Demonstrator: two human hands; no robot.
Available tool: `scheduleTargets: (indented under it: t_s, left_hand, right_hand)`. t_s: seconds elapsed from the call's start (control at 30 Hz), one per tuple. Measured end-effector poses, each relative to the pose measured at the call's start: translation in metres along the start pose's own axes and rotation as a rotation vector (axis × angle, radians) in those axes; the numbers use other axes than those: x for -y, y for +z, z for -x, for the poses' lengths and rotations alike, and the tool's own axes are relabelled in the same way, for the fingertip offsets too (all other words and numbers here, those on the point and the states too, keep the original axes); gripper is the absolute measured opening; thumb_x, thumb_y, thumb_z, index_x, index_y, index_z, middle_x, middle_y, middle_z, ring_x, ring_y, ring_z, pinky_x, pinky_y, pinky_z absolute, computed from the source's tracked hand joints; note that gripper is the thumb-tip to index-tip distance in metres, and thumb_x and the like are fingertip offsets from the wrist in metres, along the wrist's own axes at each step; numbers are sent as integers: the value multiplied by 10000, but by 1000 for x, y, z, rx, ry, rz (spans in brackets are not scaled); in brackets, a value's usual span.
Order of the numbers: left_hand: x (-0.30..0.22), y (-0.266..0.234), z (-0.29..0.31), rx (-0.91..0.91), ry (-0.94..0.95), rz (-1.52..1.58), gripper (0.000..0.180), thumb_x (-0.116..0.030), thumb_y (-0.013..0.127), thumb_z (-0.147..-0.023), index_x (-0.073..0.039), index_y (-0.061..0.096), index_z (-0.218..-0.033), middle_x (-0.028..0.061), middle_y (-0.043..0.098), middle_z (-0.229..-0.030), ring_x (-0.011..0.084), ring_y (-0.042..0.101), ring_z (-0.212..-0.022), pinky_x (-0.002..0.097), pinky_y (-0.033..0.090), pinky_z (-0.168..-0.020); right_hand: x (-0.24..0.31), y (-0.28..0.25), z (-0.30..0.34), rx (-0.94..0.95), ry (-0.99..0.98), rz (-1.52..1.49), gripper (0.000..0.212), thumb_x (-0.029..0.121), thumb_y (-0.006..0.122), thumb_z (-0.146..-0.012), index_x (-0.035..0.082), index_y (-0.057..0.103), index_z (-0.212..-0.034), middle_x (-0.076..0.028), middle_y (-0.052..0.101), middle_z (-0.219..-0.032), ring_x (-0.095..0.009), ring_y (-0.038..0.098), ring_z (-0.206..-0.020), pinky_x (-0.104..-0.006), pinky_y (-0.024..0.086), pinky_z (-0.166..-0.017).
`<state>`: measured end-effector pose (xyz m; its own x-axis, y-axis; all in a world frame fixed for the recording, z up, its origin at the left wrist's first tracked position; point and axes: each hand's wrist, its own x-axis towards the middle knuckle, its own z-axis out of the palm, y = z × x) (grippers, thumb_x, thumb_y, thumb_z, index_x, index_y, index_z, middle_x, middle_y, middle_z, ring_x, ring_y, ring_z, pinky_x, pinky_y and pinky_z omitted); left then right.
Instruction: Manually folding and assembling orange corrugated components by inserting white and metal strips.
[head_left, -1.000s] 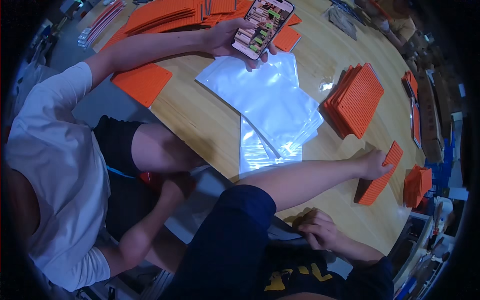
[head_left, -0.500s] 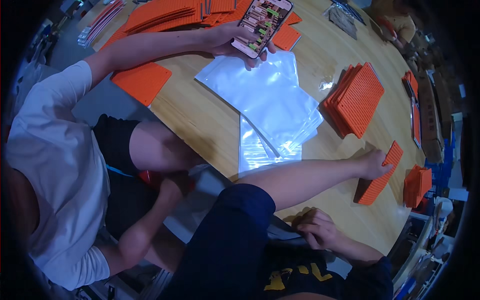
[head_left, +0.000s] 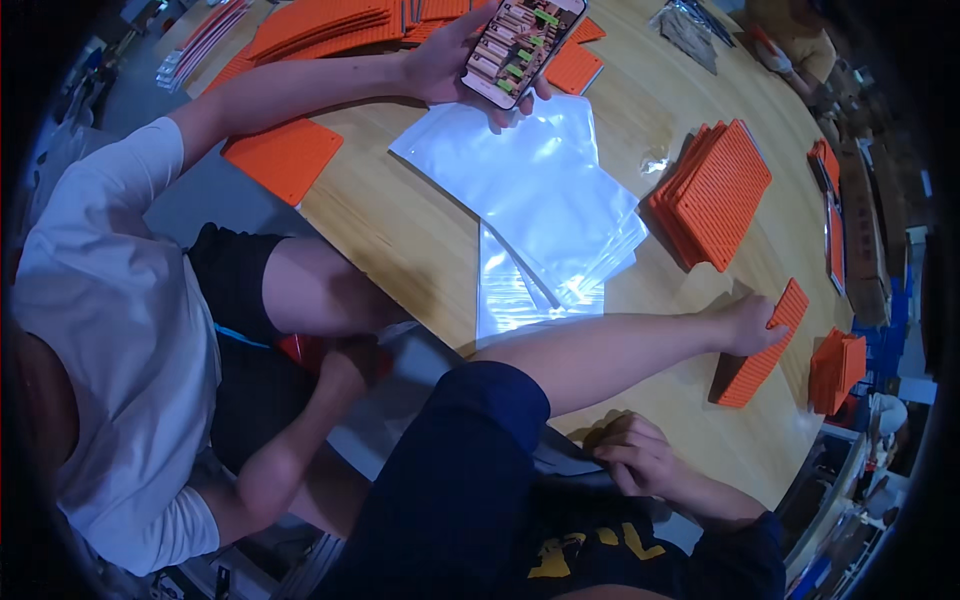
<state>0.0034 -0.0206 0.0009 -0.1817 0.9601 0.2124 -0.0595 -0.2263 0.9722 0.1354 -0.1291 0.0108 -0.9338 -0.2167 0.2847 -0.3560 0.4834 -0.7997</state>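
My left hand reaches across to the right, its fingers closed on the upper part of an orange ribbed panel. The panel stands tilted on edge over the table. My right hand rests by the near table edge with its fingers curled in, and nothing shows in it. Beyond my left hand lies a stack of orange ribbed panels. A smaller orange stack sits to its right. Shiny silvery-white plastic bags lie fanned out in the middle of the table.
At the left sits a person in a white shirt, holding a phone over the bags. Orange panels are piled at the far left, with another panel at the table edge. Another person sits at the far right.
The seated person's thumb has come off the phone screen, and the phone has shifted slightly. The far person's hand has moved a little. Both my hands stay nearly still.
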Motion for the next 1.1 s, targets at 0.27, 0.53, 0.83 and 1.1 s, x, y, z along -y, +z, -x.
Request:
scheduleTargets:
  t_s: [0.27,0.53,0.83,1.1]
  left_hand:
    - [0,2,-3,33,-51,-3,245,-172,578,-965,35,636,-847,138,663,-764,242,608,-642,362,518,-633]
    - [-1,1,-3,26,-28,-53,260,-176,577,-967,29,628,-817,124,654,-744,235,590,-607,365,513,-616]
    - [-10,-6,5,-10,-87,-23,266,-180,576,-962,23,619,-797,111,638,-701,229,579,-577,357,507,-585]
    - [7,18,-10,-72,-186,-189,506,-474,626,-925,8,648,-772,87,614,-677,205,531,-567,342,474,-567]
  right_hand:
    - [0,-4,0,14,9,-1,304,-57,607,-805,0,670,-1097,-104,707,-1023,-257,621,-874,-335,522,-838]
    - [6,-4,-4,10,32,7,298,-68,613,-792,3,671,-1076,-106,713,-1012,-249,625,-865,-331,526,-819]
    - [26,-19,-61,-59,132,-443,393,-54,586,-902,2,591,-1290,-111,675,-886,-199,645,-779,-260,531,-737]
    - [24,-68,-211,-250,187,-859,566,143,564,-998,-55,356,-1486,-98,687,-879,-113,547,-625,-223,481,-613]
